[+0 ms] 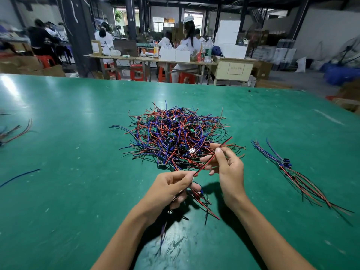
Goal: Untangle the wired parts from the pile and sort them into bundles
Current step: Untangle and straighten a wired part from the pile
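Wired parts in a tangled pile (175, 137) sit mid-table, at twelve o'clock from both hands
Sorted bundle (292, 172) lies at three o'clock on the green table (58, 152); left hand (171, 188) grips a small bunch, right hand (226, 164), nearer the pile, pinches a red-black wire (212, 158) running seven to one o'clock, free end toward the pile

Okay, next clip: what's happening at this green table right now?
A person is sorting wired parts by hand. The left hand grips a small bunch of red and black wires, while the right hand pinches one red-and-black wire stretched between both hands. The tangled pile still sits large in the middle of the green table. One sorted bundle lies to the right, and a few wires lie at the far left edge.
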Demonstrator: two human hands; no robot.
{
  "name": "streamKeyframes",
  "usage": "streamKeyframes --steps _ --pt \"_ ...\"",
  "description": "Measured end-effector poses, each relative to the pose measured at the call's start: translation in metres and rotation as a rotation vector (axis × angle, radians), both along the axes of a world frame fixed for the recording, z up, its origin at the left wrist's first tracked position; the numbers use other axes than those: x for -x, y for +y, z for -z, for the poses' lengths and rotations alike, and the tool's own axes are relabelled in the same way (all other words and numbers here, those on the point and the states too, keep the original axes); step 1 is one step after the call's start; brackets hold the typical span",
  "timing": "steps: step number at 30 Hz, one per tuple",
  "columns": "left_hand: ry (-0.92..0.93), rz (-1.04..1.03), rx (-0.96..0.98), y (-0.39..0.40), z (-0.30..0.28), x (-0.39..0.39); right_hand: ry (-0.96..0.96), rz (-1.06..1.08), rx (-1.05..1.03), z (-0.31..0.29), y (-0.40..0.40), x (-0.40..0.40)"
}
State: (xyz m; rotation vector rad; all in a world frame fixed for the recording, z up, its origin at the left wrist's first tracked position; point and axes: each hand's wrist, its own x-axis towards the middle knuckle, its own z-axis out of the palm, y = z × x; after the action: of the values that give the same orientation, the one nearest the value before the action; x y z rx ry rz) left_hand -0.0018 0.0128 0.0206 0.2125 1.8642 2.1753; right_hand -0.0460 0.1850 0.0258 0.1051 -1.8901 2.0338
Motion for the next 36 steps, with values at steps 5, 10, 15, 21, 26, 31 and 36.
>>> streamKeyframes --steps 5,10,15,21,26,31,36 --pt "-0.028 -0.094 0.009 -0.01 0.003 0.003 -0.069 0.028 0.15 -0.004 0.008 0.004" --pt "0.071 -0.237 0.136 -0.014 0.003 0.005 -0.107 0.101 0.241 -0.007 0.018 0.009" --pt "0.342 -0.491 0.508 -0.017 0.01 0.009 -0.112 0.157 0.213 -0.005 0.022 0.01" --pt "0.413 -0.614 0.589 -0.017 0.013 0.011 -0.133 0.136 0.273 -0.006 0.023 0.011" --pt "0.393 -0.731 0.637 -0.018 0.012 0.01 -0.14 0.157 0.338 -0.008 0.025 0.012" --pt "0.447 -0.819 0.769 -0.017 0.011 0.008 -0.14 0.19 0.391 -0.008 0.026 0.011" --pt "0.568 -0.804 0.85 -0.017 0.014 0.009 -0.145 0.215 0.43 -0.008 0.027 0.011"
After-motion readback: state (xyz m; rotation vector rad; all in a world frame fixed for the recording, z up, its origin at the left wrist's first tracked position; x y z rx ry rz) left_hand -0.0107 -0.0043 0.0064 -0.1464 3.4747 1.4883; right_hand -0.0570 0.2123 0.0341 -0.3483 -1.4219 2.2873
